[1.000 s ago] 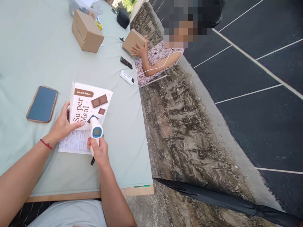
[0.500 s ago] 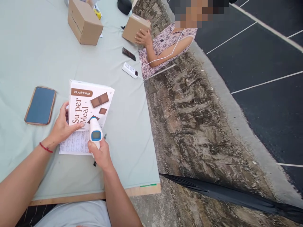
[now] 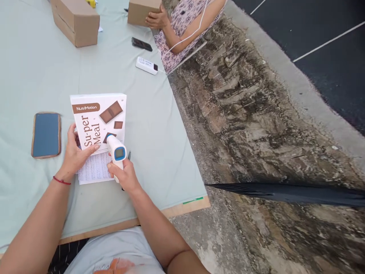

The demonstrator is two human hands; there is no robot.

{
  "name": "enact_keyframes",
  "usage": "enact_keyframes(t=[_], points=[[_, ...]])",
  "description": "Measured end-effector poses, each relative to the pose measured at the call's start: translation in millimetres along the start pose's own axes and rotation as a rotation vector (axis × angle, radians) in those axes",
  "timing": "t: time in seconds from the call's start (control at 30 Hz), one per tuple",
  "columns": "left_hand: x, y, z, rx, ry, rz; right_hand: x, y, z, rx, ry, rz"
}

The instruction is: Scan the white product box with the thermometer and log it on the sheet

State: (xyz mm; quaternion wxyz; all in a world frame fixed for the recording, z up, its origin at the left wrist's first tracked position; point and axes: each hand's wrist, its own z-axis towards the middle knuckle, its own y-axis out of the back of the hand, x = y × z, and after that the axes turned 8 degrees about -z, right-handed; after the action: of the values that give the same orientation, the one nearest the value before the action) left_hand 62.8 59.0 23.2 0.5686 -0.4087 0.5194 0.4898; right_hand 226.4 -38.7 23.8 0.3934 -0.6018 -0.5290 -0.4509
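Little but the viewpoint has moved: it has swung round, so the white carton (image 3: 97, 121) sits squarer in view, and the co-worker's hand (image 3: 158, 19) and cardboard box (image 3: 141, 13) sit nearer the upper edge. Both grips match the earlier frame, so the work appears steady. The left hand (image 3: 74, 154) clamps the carton's lower left, thumb across its front. Beside it, the right hand (image 3: 127, 175) wraps around a white thermometer (image 3: 114, 145), its nose towards the carton's lower right; whether they touch cannot be told. Between the hands shows a printed sheet (image 3: 95, 168); a pen (image 3: 129, 155) pokes out just beyond the right hand, and a phone (image 3: 46, 135) lies left of the left hand.
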Motion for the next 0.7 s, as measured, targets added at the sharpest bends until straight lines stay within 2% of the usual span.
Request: enact_keyframes(t=[0.2, 0.43, 0.7], points=[[-5, 1, 6, 0.029, -0.061, 0.094, 3, -3, 5, -0.028, 0.053, -0.006], [-14, -1, 11, 0.04, -0.073, 0.058, 5, -7, 7, -0.027, 0.109, 0.025], [-13, 2, 14, 0.048, -0.117, 0.133, 4, -7, 11, -0.1, 0.161, -0.045]])
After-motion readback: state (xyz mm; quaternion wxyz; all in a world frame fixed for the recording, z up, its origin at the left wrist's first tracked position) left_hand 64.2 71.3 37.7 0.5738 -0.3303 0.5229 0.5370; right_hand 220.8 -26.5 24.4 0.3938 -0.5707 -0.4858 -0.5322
